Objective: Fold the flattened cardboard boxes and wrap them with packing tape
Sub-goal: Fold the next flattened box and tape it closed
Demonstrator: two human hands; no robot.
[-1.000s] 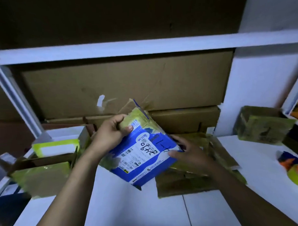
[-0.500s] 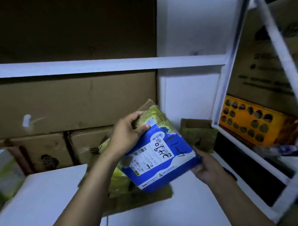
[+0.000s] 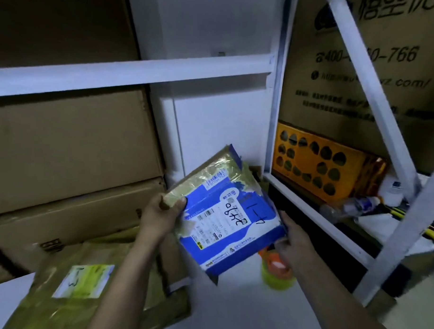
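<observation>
Above the white counter (image 3: 228, 311), near its right edge, a flattened blue cardboard box (image 3: 228, 228) is held tilted in the air by 2 hands set well apart. The left hand (image 3: 161, 215) grips the box's upper left corner, thumb on the taped front face and fingers behind. The right hand (image 3: 295, 240) clasps the lower right edge, fingers curled round it. Yellowish packing tape covers the box's top part, and white labels with barcodes and black handwriting face the camera. Just below the box and the right hand, a roll of yellow-green tape (image 3: 279, 282) with an orange holder lies on the counter. Toward the counter's left edge lies a pile of flattened brown cardboard (image 3: 92, 291) wrapped in yellowish tape, a white label on top. Large brown cartons (image 3: 70, 145) stand stacked along the counter's back edge. Past the right edge, a white shelf frame (image 3: 361, 58) holds an orange tray (image 3: 309, 166) with round holes and a plastic bottle (image 3: 352, 206).
</observation>
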